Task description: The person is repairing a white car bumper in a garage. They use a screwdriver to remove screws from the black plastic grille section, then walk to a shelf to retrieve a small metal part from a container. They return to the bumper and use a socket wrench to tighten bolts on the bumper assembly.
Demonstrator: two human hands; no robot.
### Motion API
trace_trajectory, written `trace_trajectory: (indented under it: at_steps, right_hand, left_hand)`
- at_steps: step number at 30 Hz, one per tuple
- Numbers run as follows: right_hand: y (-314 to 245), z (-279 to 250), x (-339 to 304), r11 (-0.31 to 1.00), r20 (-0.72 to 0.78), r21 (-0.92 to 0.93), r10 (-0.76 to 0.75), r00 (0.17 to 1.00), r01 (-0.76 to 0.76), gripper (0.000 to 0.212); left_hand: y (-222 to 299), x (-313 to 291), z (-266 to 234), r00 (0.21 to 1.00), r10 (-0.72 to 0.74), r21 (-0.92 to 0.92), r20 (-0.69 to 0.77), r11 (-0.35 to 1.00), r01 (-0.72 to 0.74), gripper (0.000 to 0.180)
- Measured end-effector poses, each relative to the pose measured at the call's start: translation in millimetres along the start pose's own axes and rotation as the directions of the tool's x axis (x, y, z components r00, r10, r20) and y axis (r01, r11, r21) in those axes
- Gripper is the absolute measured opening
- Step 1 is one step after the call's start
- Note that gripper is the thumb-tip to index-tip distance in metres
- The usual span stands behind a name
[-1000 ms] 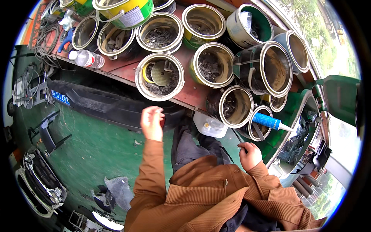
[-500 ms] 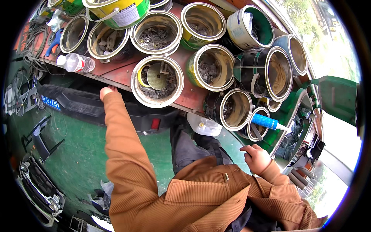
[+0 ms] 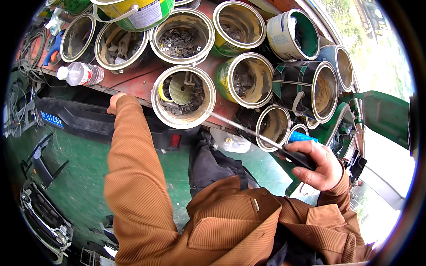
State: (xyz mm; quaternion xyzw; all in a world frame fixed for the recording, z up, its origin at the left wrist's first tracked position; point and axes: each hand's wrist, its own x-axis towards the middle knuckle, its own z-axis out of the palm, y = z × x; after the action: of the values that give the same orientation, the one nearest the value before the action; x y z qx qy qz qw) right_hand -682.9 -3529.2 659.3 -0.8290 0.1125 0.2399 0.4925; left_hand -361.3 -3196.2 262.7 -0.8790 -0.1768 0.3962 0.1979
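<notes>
My right hand (image 3: 321, 166) is closed around the black handle of a screwdriver (image 3: 299, 159). Its long metal shaft slants up and left, crossing in front of a dark can (image 3: 274, 127), and its tip appears beside the rim of an open can (image 3: 156, 106). That can holds small dark metal parts and a round yellowish disc (image 3: 181, 88). My left hand (image 3: 116, 103) is at the front edge of the red bench (image 3: 128, 84), above a black car bumper (image 3: 84, 119); its fingers are mostly hidden. Just beyond my right fingers shows a blue tube (image 3: 303, 136).
Several more open paint cans stand on the bench, one filled with metal bits (image 3: 179, 42). A clear plastic bottle (image 3: 82, 73) lies near the left edge, with coiled cables (image 3: 31, 55) beyond. Below the bench is a white jug (image 3: 230, 141). Car parts (image 3: 42, 221) lie at lower left.
My right hand has taken hold of the screwdriver, which now points left across the cans. My left hand has shifted slightly left along the bench edge. The view has moved a little.
</notes>
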Motion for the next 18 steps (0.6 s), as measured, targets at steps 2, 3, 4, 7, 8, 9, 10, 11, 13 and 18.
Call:
trace_trajectory:
  at_steps: [2, 3, 4, 7, 8, 9, 10, 11, 13, 18]
  right_hand:
    - [-3, 0, 25, 0.980, -0.040, -0.140, -0.147, 0.988, 0.140, 0.037]
    - [-5, 3, 35, 0.966, -0.075, -0.184, -0.196, 0.978, 0.180, 0.034]
    - [-7, 8, 47, 0.983, -0.139, -0.108, -0.163, 0.977, 0.149, 0.029]
    - [0, 32, 73, 0.983, -0.308, -0.112, -0.171, 0.936, 0.143, 0.025]
    - [1, 42, 83, 0.994, -0.353, -0.056, -0.106, 0.930, 0.092, 0.023]
    - [5, 51, 96, 0.981, -0.389, -0.112, -0.191, 0.901, 0.159, 0.023]
    - [7, 60, 108, 0.978, -0.381, -0.087, -0.206, 0.901, 0.187, 0.022]
    - [9, 68, 120, 0.975, -0.380, -0.057, -0.221, 0.898, 0.216, 0.022]
    - [12, 90, 143, 0.973, -0.370, 0.000, -0.216, 0.903, 0.233, 0.023]
    - [24, 128, 176, 0.938, -0.322, -0.140, -0.345, 0.882, 0.316, 0.023]
  left_hand:
    - [-1, 14, 6, 0.999, 0.020, 0.063, 0.048, 0.998, -0.023, 0.033]
    - [0, 18, 6, 0.999, 0.011, 0.042, 0.046, 0.999, -0.013, 0.033]
    - [-2, 18, 9, 0.999, -0.004, 0.023, 0.050, 1.000, 0.003, 0.033]
    - [0, 21, 8, 0.988, 0.111, 0.328, 0.111, 0.934, -0.141, 0.035]
    - [0, 21, 8, 0.986, 0.118, 0.347, 0.119, 0.925, -0.152, 0.035]
    - [0, 19, 8, 0.984, 0.124, 0.366, 0.127, 0.916, -0.163, 0.036]
    - [1, 6, 0, 0.989, 0.105, 0.284, 0.102, 0.950, -0.130, 0.036]
    - [1, -16, -15, 0.994, 0.084, 0.203, 0.071, 0.974, -0.097, 0.037]
    - [-2, -19, -21, 0.997, 0.057, 0.124, 0.054, 0.990, -0.064, 0.038]
    - [-1, -15, -16, 0.985, 0.130, 0.264, 0.115, 0.952, -0.157, 0.037]
